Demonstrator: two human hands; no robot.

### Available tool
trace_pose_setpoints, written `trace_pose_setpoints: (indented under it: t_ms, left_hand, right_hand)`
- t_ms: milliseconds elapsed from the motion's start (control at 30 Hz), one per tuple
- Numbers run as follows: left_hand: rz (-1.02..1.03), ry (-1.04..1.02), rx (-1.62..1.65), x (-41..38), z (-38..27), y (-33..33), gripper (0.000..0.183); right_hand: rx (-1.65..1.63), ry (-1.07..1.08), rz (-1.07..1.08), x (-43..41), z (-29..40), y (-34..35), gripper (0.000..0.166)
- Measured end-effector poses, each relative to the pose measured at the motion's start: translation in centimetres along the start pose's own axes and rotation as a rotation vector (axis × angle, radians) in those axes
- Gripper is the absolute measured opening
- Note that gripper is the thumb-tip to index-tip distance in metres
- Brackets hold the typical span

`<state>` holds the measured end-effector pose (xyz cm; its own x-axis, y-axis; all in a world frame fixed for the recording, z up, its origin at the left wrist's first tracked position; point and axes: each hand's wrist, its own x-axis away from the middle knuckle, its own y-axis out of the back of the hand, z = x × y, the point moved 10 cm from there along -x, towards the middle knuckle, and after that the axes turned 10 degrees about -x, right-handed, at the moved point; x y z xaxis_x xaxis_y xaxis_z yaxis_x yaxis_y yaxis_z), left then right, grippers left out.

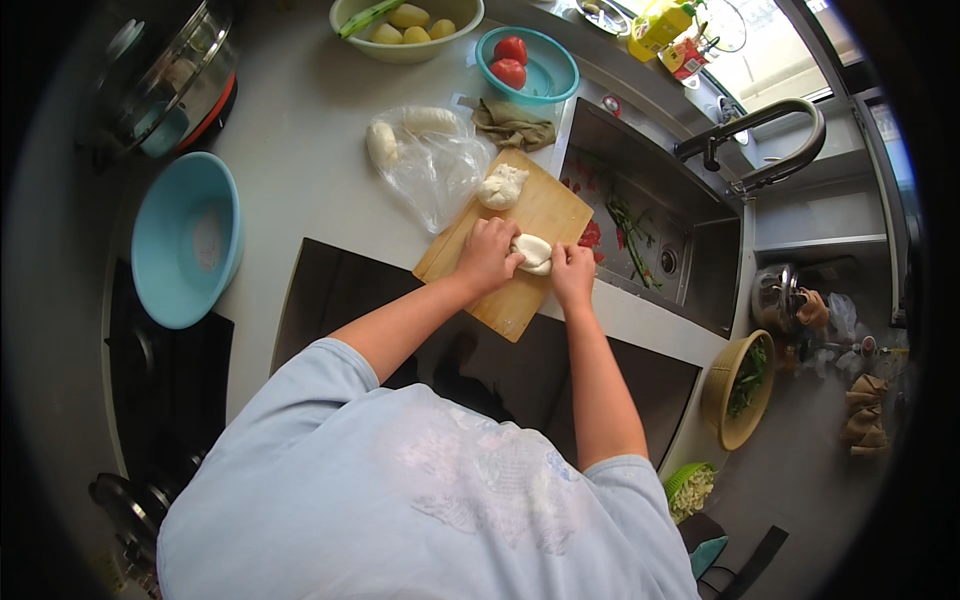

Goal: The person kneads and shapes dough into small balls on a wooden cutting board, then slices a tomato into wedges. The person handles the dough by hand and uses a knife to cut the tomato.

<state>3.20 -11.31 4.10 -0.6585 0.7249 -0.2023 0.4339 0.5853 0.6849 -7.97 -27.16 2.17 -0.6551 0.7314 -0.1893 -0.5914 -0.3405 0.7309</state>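
Observation:
Between my two hands is a small white piece of dough (533,253), flattened and oval, above a wooden cutting board (551,196). The fingers and thumb of my left hand (489,253) grip its left end. At its right end, my right hand (573,271) pinches the edge. A rounder, torn lump of dough (502,187) rests farther back on the board. Behind the board's left side lies a clear plastic bag (439,169) with pale dough rolls (383,144) in it. Whether the held piece touches the board is hard to tell.
Right of the board is a steel sink (686,251) with vegetable scraps and a faucet (780,150). A brown cloth (514,125), a turquoise bowl (559,71) of tomatoes and a bowl (405,51) of potatoes stand behind. A blue basin (184,240) sits left, a basket (721,390) of greens right.

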Motion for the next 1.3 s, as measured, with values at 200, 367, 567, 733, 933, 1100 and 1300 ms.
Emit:
trace_pose_setpoints:
  t_ms: [200, 367, 567, 733, 933, 1100, 1300]
  left_hand:
    - [-0.081, 0.104, 0.190, 1.2, -2.0, 1.3, 0.035]
    - [0.007, 0.259, 0.444, 3.8, -0.9, -1.4, 0.034]
    - [0.196, 0.258, -0.003, 4.4, 1.0, -1.0, 0.038]
    - [0.210, 0.129, -0.076, 1.9, 0.7, 1.0, 0.052]
    - [0.262, 0.161, -0.095, -0.4, 0.1, -0.1, 0.058]
    - [0.069, 0.145, 0.001, 0.0, 0.8, -0.9, 0.052]
    - [0.010, -0.261, 0.322, 2.4, -1.8, -0.9, 0.044]
  right_hand:
    - [-0.534, -0.414, 0.053, 0.4, -1.0, -1.0, 0.034]
    - [-0.344, -0.509, 0.155, -2.4, 3.5, 0.2, 0.059]
    - [0.141, 0.337, -0.060, 2.4, 12.2, -2.5, 0.032]
    - [0.251, 0.210, 0.041, -1.9, 9.7, -4.5, 0.021]
    - [0.296, 0.081, -0.042, -5.5, 8.3, -4.5, 0.021]
    - [-0.143, 0.160, -0.010, -6.4, 8.2, -4.2, 0.026]
    - [-0.762, -0.280, 0.229, -3.1, -1.4, -7.4, 0.046]
